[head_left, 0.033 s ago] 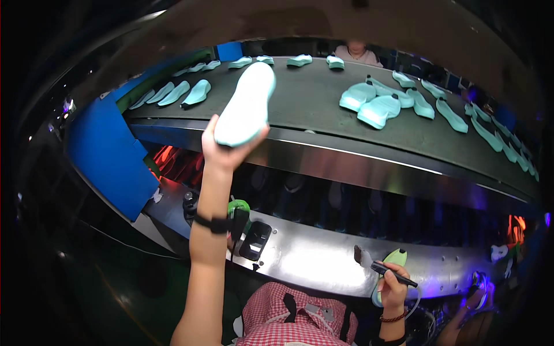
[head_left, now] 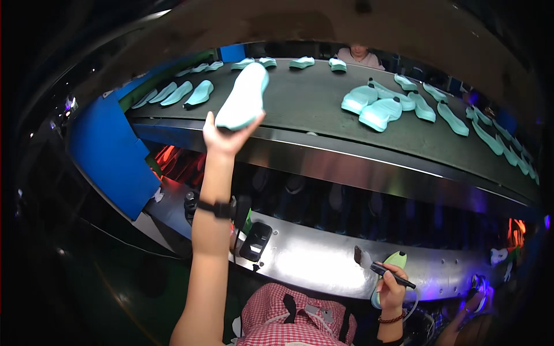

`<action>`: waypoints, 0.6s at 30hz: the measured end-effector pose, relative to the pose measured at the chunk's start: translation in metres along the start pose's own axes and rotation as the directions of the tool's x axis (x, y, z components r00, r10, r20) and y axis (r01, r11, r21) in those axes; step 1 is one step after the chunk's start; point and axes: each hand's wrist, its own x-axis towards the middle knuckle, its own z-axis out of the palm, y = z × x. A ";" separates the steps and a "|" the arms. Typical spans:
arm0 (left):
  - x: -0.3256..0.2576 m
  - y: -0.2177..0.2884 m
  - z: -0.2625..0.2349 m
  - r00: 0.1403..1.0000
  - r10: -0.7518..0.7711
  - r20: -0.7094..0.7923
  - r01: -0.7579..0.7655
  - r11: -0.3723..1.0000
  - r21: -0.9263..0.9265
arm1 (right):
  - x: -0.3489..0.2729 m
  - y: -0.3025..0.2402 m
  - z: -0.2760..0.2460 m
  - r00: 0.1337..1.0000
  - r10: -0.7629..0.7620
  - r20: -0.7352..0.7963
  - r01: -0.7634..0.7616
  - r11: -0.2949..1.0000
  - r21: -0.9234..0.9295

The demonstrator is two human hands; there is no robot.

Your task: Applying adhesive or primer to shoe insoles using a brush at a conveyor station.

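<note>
My left hand (head_left: 228, 137) reaches out over the conveyor belt's near edge. It holds a pale mint shoe sole (head_left: 245, 95) by its lower end, the smooth white face toward me. My right hand (head_left: 392, 286), lower right, is closed round the black handle of a brush (head_left: 394, 275), which has brown-stained bristles and a thin tube trailing from it. Beneath that hand lies a yellow-green shoe piece (head_left: 396, 259) on the lower metal shelf, partly covered by the fingers.
Several mint soles (head_left: 379, 113) lie on the dark conveyor belt (head_left: 300, 101), clustered at the right and lined up along the far side and left. A black phone-like object (head_left: 255, 242) rests on the metal shelf (head_left: 311, 248). A blue panel (head_left: 109, 153) stands left. Another person (head_left: 359, 56) is beyond the belt.
My left hand has moved slightly farther out over the belt, with the sole still in its grasp. The right hand and brush have hardly shifted.
</note>
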 end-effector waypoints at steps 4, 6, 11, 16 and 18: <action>0.059 0.016 -0.030 0.911 0.330 -0.248 -0.390 0.887 -0.250 | -0.002 0.017 -0.007 0.994 0.052 -0.094 -0.047 0.997 0.058; 0.064 0.005 -0.041 0.910 0.378 -0.172 -0.394 0.917 -0.069 | -0.008 0.023 -0.017 0.988 0.065 -0.138 -0.058 0.997 0.055; 0.071 -0.079 -0.018 0.983 0.158 0.089 -0.150 0.433 0.889 | -0.009 0.023 -0.038 0.967 0.117 -0.225 -0.102 0.992 0.078; 0.102 -0.175 -0.008 0.862 -0.075 0.502 -0.438 -0.609 0.662 | -0.002 0.041 -0.058 0.972 0.103 -0.209 -0.100 0.995 0.025; 0.107 -0.189 -0.003 0.952 -0.205 0.227 -0.303 -0.732 0.611 | -0.004 0.038 -0.054 0.980 0.100 -0.170 -0.093 0.994 0.054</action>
